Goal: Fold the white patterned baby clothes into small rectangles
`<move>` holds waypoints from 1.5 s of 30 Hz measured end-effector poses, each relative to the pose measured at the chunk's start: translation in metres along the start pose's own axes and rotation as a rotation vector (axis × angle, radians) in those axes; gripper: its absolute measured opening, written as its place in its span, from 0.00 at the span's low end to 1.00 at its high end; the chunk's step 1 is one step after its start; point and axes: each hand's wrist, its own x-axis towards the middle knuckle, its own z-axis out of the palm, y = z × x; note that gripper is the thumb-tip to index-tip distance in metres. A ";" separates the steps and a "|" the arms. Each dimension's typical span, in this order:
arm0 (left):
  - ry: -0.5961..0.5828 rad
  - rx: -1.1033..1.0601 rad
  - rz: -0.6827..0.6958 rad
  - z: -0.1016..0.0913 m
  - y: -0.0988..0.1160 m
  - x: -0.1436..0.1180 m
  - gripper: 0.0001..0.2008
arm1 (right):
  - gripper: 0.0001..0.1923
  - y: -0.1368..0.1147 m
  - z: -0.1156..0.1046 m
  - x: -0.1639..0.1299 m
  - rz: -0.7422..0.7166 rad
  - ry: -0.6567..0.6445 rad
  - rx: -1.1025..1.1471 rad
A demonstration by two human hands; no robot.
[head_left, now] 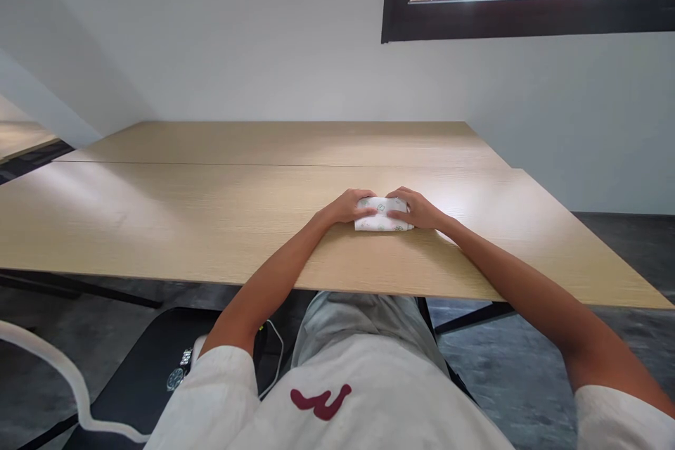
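Note:
A small white folded cloth with a scattered print in green and other colours lies near the front edge of the wooden table, folded into a compact oblong bundle. My left hand holds its left end, thumb on the near face and fingers over the top. At the right end, my right hand grips it the same way. Both hands rest low at the tabletop. The cloth's underside and parts of its ends are hidden by my fingers.
The light wooden table has a seam running across it and meets a white wall. A dark-framed window is at upper right. Beside me on the left stands a black chair with a metal wristwatch on it.

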 end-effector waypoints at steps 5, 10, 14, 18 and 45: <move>-0.038 -0.002 -0.007 -0.004 -0.001 -0.002 0.25 | 0.18 -0.002 -0.004 -0.001 -0.036 0.021 0.051; -0.110 -0.016 -0.041 -0.009 0.003 -0.005 0.37 | 0.27 -0.003 -0.006 -0.002 0.013 -0.027 0.104; -0.086 -0.065 -0.034 -0.007 0.000 -0.003 0.29 | 0.23 -0.002 -0.007 -0.001 0.046 -0.010 0.127; -0.077 -0.022 -0.022 -0.006 0.000 -0.002 0.26 | 0.25 -0.003 -0.008 -0.002 0.040 -0.033 0.127; -0.138 -0.121 -0.063 -0.009 -0.006 -0.003 0.36 | 0.29 -0.005 -0.004 -0.002 0.108 -0.035 0.135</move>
